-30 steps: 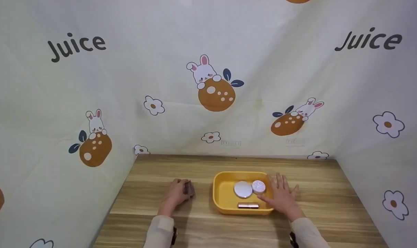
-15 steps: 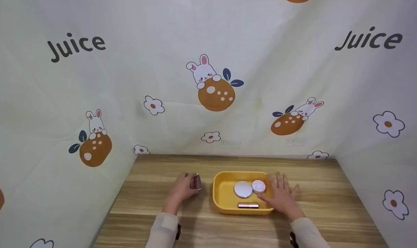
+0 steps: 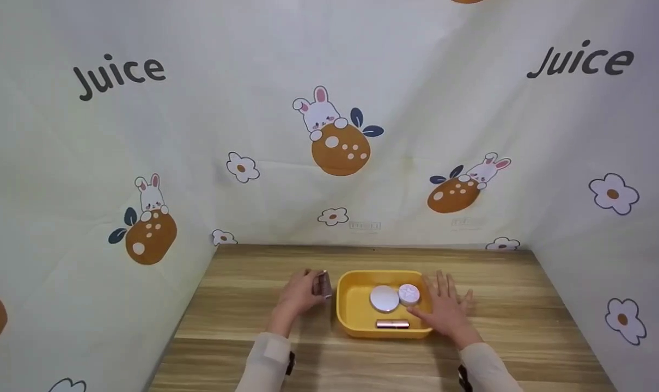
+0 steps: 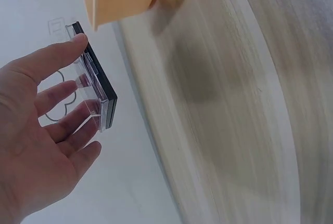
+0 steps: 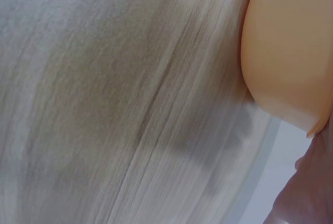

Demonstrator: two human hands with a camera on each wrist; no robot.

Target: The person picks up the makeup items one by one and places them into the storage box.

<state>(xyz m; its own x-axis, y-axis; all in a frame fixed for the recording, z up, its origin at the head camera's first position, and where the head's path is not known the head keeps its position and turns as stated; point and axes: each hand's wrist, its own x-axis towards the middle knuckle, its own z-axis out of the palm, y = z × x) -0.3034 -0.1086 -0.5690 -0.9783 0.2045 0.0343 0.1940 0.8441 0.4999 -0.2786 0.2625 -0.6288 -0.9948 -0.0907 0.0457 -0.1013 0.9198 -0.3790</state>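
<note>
My left hand (image 3: 298, 294) pinches a small eyeshadow palette (image 3: 323, 285) just left of the yellow basket (image 3: 345, 326). In the left wrist view the palette (image 4: 98, 81) has a clear side and a black side, with the thumb on one edge and the fingers against the clear part. It is held tilted above the table. My right hand (image 3: 448, 307) rests at the basket's right rim with spread fingers. Inside the basket lie a round silvery compact (image 3: 384, 299), a smaller round white case (image 3: 409, 294) with a star pattern, and a lipstick tube (image 3: 392, 324).
The wood-grain table (image 3: 242, 305) surrounds the basket. Printed cloth (image 3: 275, 207) with rabbits, oranges and flowers rises behind the table and on both sides. In the right wrist view the basket's outer wall (image 5: 291, 47) stands close to the hand.
My left hand has moved right and slightly away from me with the palette, from open table to beside the basket's left rim. My right hand and the basket's contents stay in place.
</note>
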